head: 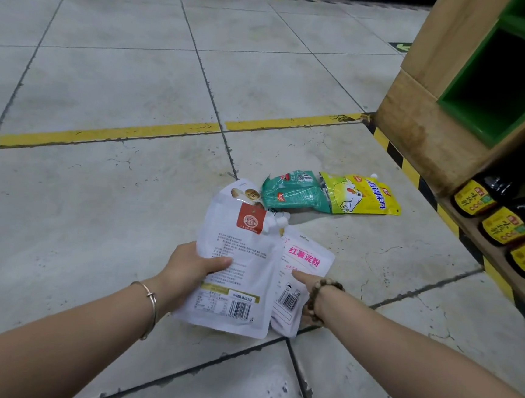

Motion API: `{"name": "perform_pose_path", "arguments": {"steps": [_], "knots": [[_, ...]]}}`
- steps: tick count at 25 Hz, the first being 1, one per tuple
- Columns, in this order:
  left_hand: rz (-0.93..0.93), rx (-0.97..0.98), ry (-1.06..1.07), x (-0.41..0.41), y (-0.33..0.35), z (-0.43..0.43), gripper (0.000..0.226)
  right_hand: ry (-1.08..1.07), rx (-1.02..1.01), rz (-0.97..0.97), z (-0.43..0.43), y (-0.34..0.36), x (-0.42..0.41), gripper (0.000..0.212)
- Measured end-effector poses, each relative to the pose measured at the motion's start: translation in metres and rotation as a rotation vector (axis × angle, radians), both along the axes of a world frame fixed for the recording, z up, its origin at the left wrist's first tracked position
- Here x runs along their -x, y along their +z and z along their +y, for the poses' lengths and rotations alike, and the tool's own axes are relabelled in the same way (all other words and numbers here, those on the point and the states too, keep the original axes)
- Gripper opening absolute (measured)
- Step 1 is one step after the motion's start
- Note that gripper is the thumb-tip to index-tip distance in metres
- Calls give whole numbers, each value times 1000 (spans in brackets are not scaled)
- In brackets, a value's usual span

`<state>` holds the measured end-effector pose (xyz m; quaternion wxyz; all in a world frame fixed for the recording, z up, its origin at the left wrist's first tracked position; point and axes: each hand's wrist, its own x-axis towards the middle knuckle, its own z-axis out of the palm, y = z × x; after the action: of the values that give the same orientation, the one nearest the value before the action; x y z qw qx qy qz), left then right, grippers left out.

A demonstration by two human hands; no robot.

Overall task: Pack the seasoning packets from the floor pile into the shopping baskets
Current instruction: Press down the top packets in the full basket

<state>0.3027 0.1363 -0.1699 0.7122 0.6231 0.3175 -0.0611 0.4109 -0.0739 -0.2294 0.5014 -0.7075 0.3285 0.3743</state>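
While left hand (190, 264) grips white pouch (240, 254) edge, right hand (308, 287) pinches pink-lettered packet (306, 261); bare floor (105, 90) leftward.

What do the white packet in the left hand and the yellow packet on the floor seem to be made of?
White packet: likely matte plastic film, with a dull even surface and flat sealed edges. Yellow packet: probably glossy plastic film; it wrinkles and catches light.

Grey tiled floor (107, 74), grimy grout. Worn yellow line (133, 133) runs 9 to 2 o'clock. Wooden shelf unit (420, 127) at 2 o'clock with a green compartment (472, 112). Black-yellow hazard strip (398, 160) along its base. Dark bottles (503, 226) with yellow labels at 3 o'clock, bottom shelf. Green floor marking (401, 47) at 1 o'clock.
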Motion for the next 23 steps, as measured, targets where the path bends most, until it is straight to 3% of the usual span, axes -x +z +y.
{"name": "perform_pose_path", "arguments": {"steps": [2,4,8,10,13,20,23], "knots": [[20,4,-39,3,-3,-1,19,34,47,-45,7,-1,0,41],[41,-13,-60,7,-6,0,19,-22,157,-138,6,-7,-1,29],[47,-63,-50,10,-11,4,17,67,227,-164,6,-15,0,46],[35,-73,-38,10,-10,5,16,117,218,-169,9,-15,-6,37],[19,-62,-27,9,-7,7,16,106,223,-303,2,-14,-8,6],[-13,-15,-12,5,-7,6,19,-236,-37,-398,-62,5,1,19],[-46,-22,-49,-13,-6,-8,15,-344,-125,-478,-93,25,2,12]]}}
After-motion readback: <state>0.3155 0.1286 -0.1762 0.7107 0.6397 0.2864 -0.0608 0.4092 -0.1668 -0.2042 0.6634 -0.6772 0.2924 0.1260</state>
